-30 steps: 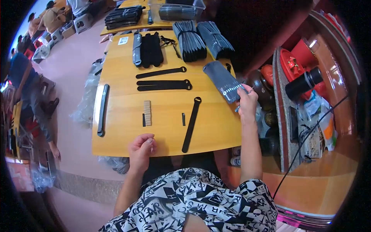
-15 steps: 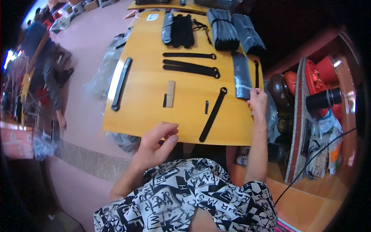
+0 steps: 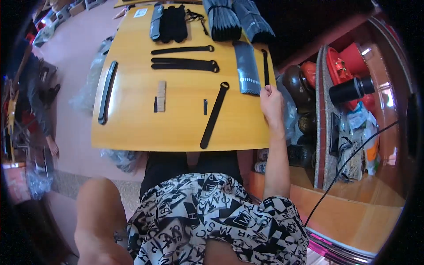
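Touching one black strap point(image 3: 266, 66) | right hand point(image 3: 272, 104) | two bound bundles point(image 3: 222, 23)

A yellow wooden table point(image 3: 132, 130) stands in front of me, its top smooth and shiny. Toward the far edge lie a black strap bundle point(image 3: 173, 26), a tangle of thin black straps point(image 3: 193, 16) and two thick banded bundles of grey plastic sleeves point(image 3: 222, 22). Nearer, a single ring-ended strap point(image 3: 182, 50) lies above an overlapping strap pair point(image 3: 194, 65). A slanting strap point(image 3: 214, 115) points at the near edge; a sleeved strap point(image 3: 107, 92) lies along the left side. To the right, a flat sleeve stack point(image 3: 246, 68) sits beside another black strap point(image 3: 266, 66). A tan strip point(image 3: 161, 96) touches a small black strip point(image 3: 155, 104).
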The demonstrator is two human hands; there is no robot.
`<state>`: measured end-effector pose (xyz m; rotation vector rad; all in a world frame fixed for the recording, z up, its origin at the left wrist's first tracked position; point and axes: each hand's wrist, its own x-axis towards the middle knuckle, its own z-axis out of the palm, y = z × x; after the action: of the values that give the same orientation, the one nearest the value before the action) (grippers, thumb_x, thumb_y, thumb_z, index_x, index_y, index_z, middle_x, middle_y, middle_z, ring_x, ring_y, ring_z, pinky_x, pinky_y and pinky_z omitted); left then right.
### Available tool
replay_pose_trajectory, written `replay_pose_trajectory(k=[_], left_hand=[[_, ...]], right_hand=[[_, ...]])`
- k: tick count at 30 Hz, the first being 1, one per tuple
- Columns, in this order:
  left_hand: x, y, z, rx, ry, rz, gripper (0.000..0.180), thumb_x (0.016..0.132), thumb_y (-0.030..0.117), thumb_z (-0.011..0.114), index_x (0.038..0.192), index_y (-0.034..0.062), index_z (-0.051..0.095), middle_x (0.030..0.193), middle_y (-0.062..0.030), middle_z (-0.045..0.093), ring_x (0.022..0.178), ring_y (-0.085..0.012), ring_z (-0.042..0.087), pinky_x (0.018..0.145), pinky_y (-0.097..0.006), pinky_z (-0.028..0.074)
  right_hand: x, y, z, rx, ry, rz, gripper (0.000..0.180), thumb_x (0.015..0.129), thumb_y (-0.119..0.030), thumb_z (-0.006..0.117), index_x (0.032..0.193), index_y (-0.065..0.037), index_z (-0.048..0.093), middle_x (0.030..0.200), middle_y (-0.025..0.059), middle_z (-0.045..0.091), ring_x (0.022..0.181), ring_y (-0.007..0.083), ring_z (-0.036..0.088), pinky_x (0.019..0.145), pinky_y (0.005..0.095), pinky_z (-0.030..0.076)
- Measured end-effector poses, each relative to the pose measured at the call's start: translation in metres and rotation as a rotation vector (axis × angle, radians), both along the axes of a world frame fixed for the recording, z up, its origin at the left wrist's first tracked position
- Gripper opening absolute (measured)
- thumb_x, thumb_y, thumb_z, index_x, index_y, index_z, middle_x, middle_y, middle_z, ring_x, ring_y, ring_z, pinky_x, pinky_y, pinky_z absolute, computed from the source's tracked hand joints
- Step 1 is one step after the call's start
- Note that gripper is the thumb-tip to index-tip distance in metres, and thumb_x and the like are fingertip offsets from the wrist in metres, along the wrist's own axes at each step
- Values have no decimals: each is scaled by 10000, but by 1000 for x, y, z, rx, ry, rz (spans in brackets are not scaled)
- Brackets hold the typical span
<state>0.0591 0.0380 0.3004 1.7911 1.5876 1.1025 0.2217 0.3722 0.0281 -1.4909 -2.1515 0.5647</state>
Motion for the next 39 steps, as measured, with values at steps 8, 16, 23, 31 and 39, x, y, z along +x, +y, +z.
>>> replay_pose_trajectory(k=[8,16,23,31,39], left_hand=[[40,-5,-8,255,-11,105,206,843,297,572,882,94,574,746,-64,628,632,-178,531,486,-325,424],[30,11,-3,3,261,-125,143,806,216,584,926,140,604,796,-67,634,675,-198,550,572,-316,478],[-20,-148,-51,-567,-217,445,160,850,161,471,944,110,590,813,-40,603,713,-140,561,614,-274,470],[10,-302,-24,-1307,-31,635,108,794,181,449,812,103,520,736,-37,523,708,-174,536,574,-317,436],[26,-23,-95,-574,-424,-187,145,811,162,483,750,30,490,738,-114,508,725,-284,538,607,-394,442]], right_hand=[[28,11,-10,174,60,6,243,824,-224,553,845,11,610,769,199,635,744,377,615,663,435,481],[55,7,-16,97,75,-64,256,841,-223,556,919,8,633,794,184,657,748,326,650,683,382,498],[94,17,-39,147,61,-103,254,845,-195,574,964,17,650,883,201,666,824,287,659,746,356,505],[68,8,-28,41,121,0,254,853,-190,561,957,32,626,865,153,664,782,221,631,717,323,476],[29,-102,26,-95,99,202,203,889,-105,556,995,60,612,848,75,648,804,117,584,719,291,469]])
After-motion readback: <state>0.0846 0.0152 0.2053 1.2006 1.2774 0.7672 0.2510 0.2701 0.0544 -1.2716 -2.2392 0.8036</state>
